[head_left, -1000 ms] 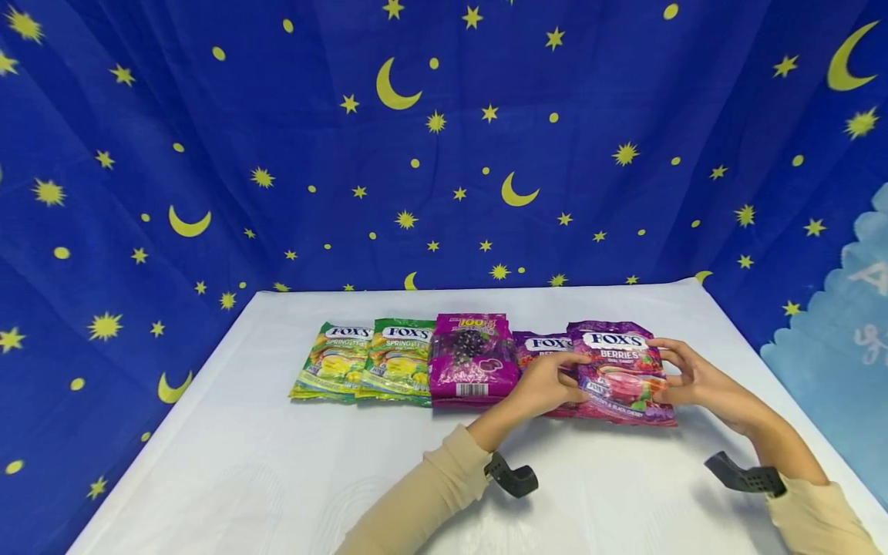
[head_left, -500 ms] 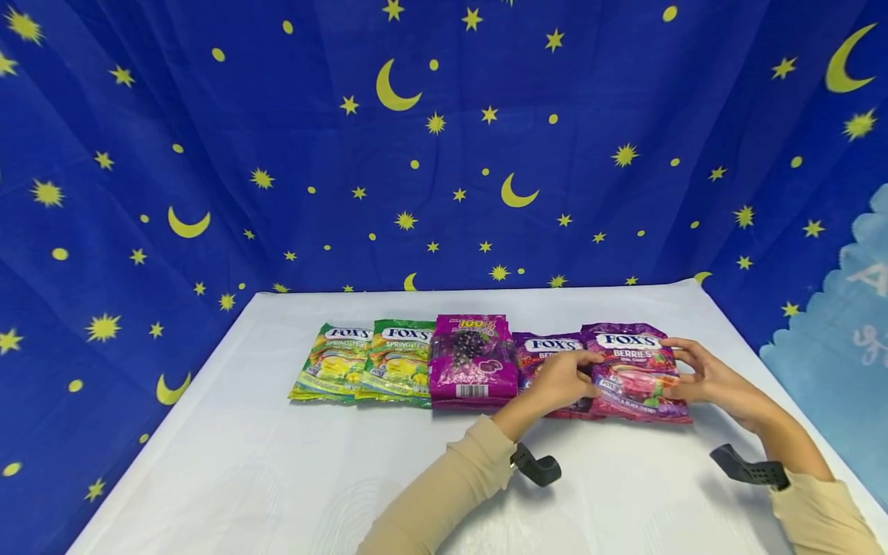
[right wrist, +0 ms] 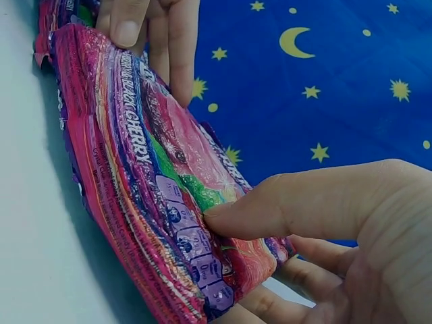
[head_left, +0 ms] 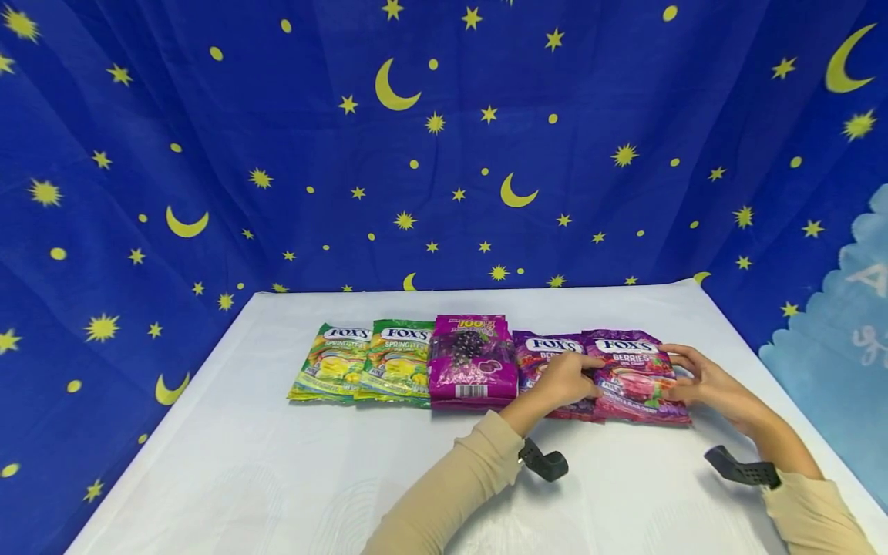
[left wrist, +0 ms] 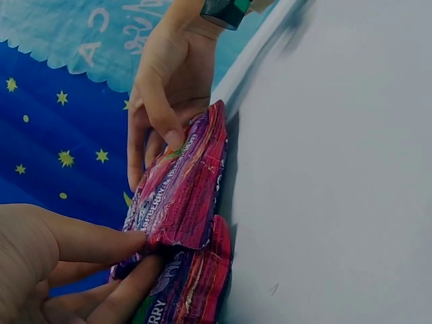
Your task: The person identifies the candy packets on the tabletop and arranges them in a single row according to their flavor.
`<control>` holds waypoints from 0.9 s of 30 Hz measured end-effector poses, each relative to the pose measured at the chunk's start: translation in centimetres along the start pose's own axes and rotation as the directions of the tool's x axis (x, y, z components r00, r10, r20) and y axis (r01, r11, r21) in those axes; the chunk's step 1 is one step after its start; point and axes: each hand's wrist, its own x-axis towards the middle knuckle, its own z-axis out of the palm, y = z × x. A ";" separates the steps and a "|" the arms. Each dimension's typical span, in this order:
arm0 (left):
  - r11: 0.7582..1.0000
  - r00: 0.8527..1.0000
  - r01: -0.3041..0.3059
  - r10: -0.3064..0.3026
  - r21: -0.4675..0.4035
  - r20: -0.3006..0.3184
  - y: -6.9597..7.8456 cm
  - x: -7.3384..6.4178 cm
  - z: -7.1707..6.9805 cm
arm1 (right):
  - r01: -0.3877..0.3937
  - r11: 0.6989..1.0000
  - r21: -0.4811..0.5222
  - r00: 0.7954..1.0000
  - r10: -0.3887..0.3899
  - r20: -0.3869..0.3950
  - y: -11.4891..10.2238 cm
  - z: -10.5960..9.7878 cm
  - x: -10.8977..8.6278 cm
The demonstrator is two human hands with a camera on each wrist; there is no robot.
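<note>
At the right end of a row of candy bags, a purple Fox's Berries candy bag (head_left: 631, 378) lies between my two hands. My left hand (head_left: 563, 379) pinches its left edge, thumb on the front in the left wrist view. On the right edge, my right hand (head_left: 704, 389) grips it with the thumb (right wrist: 256, 212) across the printed front and fingers behind. A second purple Berries bag (head_left: 544, 347) sits just left of it, partly covered by my left hand. In the left wrist view the held bag (left wrist: 182, 189) overlaps this neighbour (left wrist: 196, 290).
Farther left are a magenta candy bag (head_left: 472, 354) with a dark berry picture and two green Spring Tea bags (head_left: 398, 366), (head_left: 333, 366) overlapping side by side. All lie on a white-covered table (head_left: 277, 478). A blue star-and-moon curtain (head_left: 444, 193) hangs behind.
Both hands shifted the held Berries bag to the right, uncovering more of the bag beside it. In the last half second its top edge came down slightly. The other bags stayed put.
</note>
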 end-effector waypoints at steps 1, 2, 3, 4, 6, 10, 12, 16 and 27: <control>1.000 1.000 -0.001 0.001 0.005 -0.002 0.0 0.0 0.0 | -0.001 1.000 0.001 1.000 0.001 0.001 0.0 0.0 0.0; 1.000 1.000 -0.004 0.004 0.009 -0.006 0.0 0.0 0.0 | -0.003 1.000 0.001 1.000 0.003 0.001 0.0 0.0 0.0; 1.000 1.000 -0.008 0.009 0.016 -0.012 0.1 -0.1 0.0 | -0.013 1.000 0.001 1.000 0.013 -0.003 0.0 0.1 0.1; 1.000 1.000 -0.012 0.012 0.021 -0.019 0.1 -0.1 0.0 | -0.012 1.000 -0.004 1.000 0.012 -0.002 0.0 0.1 0.1; 0.999 0.999 -0.022 0.023 0.039 -0.032 0.2 -0.2 0.1 | -0.017 1.000 -0.010 1.000 0.016 -0.004 0.0 0.1 0.1; 0.995 0.998 -0.041 0.045 0.087 -0.052 0.4 -0.5 0.3 | -0.024 0.999 -0.031 1.000 0.024 -0.002 0.0 0.1 0.1; 0.993 0.997 -0.042 0.048 0.112 -0.057 0.5 -0.6 0.3 | -0.033 0.999 -0.034 0.999 0.033 0.000 -0.1 0.1 0.0; 0.992 0.997 -0.044 0.051 0.121 -0.058 0.7 -0.7 0.3 | -0.040 0.997 -0.067 0.999 0.041 0.011 -0.4 -0.2 -0.3; 0.962 0.962 -0.273 0.273 0.019 0.007 -2.7 -4.7 -7.0 | 0.052 0.941 -0.335 0.996 -0.073 -0.049 -2.5 0.3 -1.1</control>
